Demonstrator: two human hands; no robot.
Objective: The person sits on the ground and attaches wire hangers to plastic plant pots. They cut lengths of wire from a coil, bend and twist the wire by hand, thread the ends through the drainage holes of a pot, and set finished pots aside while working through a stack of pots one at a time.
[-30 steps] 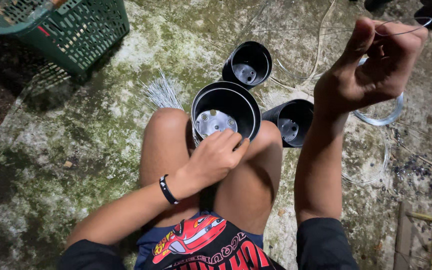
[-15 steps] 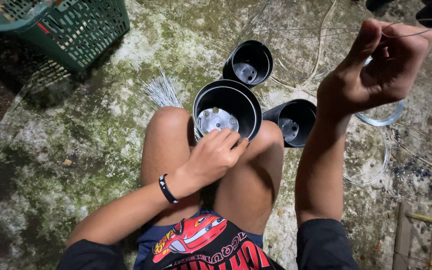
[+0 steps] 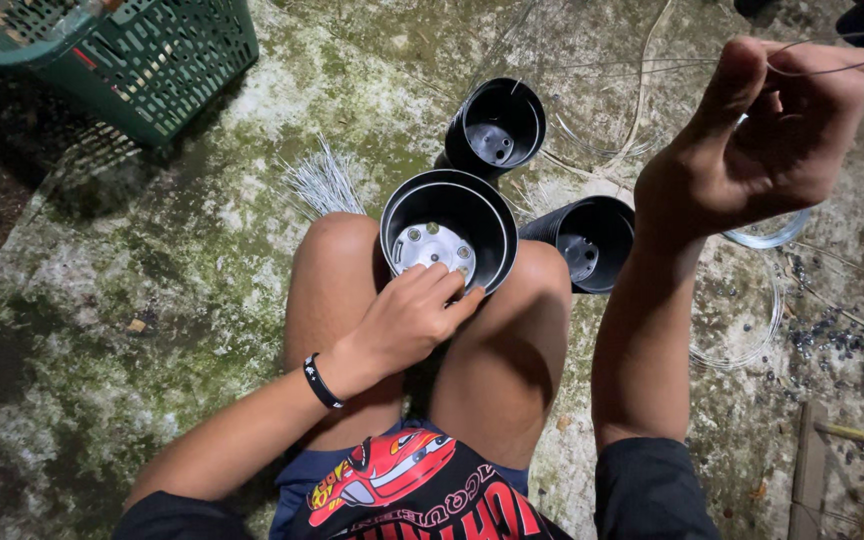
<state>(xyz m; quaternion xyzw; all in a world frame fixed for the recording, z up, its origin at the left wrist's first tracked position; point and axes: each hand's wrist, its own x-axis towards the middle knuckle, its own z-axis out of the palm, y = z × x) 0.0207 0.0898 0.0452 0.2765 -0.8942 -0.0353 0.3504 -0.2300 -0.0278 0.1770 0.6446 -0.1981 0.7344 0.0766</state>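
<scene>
Between the knees, left hand (image 3: pixel 407 320) clamps pot (image 3: pixel 449 232) rim; right hand (image 3: pixel 762 150) pinches wire (image 3: pixel 832 65).

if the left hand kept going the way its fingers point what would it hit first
Probably nothing new: the left hand already has its fingertips at the rim of the black pot between the knees. Going on, they'd likely enter the pot toward its pale base.

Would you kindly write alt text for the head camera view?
A seated person's left hand grips the rim of a round black plastic pot held between bare knees, while the raised right hand pinches a thin clear line. Two similar black pots lie on mossy concrete ground beside a green plastic basket.
</scene>
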